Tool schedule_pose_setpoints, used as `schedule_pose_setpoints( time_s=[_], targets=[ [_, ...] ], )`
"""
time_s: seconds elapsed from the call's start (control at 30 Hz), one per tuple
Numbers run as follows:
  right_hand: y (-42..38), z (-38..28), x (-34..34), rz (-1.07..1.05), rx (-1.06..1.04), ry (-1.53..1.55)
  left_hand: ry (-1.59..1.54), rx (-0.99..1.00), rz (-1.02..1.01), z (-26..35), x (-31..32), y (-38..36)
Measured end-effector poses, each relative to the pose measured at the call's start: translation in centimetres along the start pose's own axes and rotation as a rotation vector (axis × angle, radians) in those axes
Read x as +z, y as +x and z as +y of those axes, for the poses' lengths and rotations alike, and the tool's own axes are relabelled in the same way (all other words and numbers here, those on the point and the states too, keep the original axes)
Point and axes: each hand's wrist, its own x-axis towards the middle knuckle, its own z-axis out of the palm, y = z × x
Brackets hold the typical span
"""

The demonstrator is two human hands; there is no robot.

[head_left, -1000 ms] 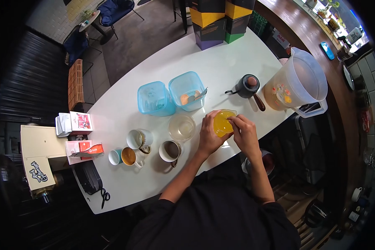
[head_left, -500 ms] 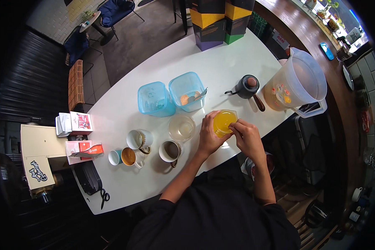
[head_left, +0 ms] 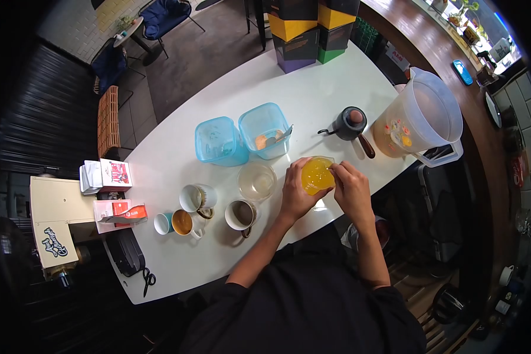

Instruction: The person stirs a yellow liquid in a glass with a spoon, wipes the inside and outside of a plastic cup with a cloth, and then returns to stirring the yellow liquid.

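Observation:
My left hand (head_left: 298, 192) is wrapped around a clear glass cup of yellow liquid (head_left: 317, 175), just above the front part of the white table. At the cup's right rim, the fingers of my right hand (head_left: 353, 187) are pinched together over the liquid. What they hold is hidden, perhaps something thin dipping into the cup. Left of the cup stands a clear container (head_left: 257, 182) with a little pale liquid. A white mug (head_left: 241, 215) with a dark drink is near my left forearm.
Two blue plastic tubs (head_left: 218, 141) stand farther back, one with a spoon inside. On the right are a dark pot (head_left: 351, 122) with a wooden handle and a large plastic pitcher (head_left: 416, 115). Several cups (head_left: 183, 222), scissors (head_left: 149, 281) and stacked boxes (head_left: 298, 44) also sit on the table (head_left: 177, 130).
My right fingers have moved slightly up along the cup's rim. The yellow liquid's surface is now rippled with bubbles or highlights. My left hand keeps its hold on the cup.

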Motion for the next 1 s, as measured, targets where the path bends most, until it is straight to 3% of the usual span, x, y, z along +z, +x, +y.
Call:
schedule_pose_setpoints(
  time_s=[0.3, 0.53, 0.73, 0.8, 1.0],
  targets=[
    [-0.2, -0.1, 0.2, -0.100, 0.013, 0.281, -0.008, 0.002, 0.006, -0.2, 0.0, 0.0],
    [0.3, 0.0, 0.9, 0.022, -0.029, 0.180, 0.004, 0.002, -0.008, -0.1, -0.1, 0.0],
    [0.1, 0.2, -1.1, -0.032, -0.021, 0.069, -0.017, 0.018, 0.009, -0.3, 0.1, 0.0],
    [0.0, 0.0, -1.5, -0.153, 0.002, 0.104, -0.023, 0.023, 0.008, -0.3, 0.0, 0.0],
    [0.2, -0.2, 0.4, -0.157, 0.004, 0.261, -0.021, -0.017, -0.017, -0.2, -0.2, -0.2]
  ],
)
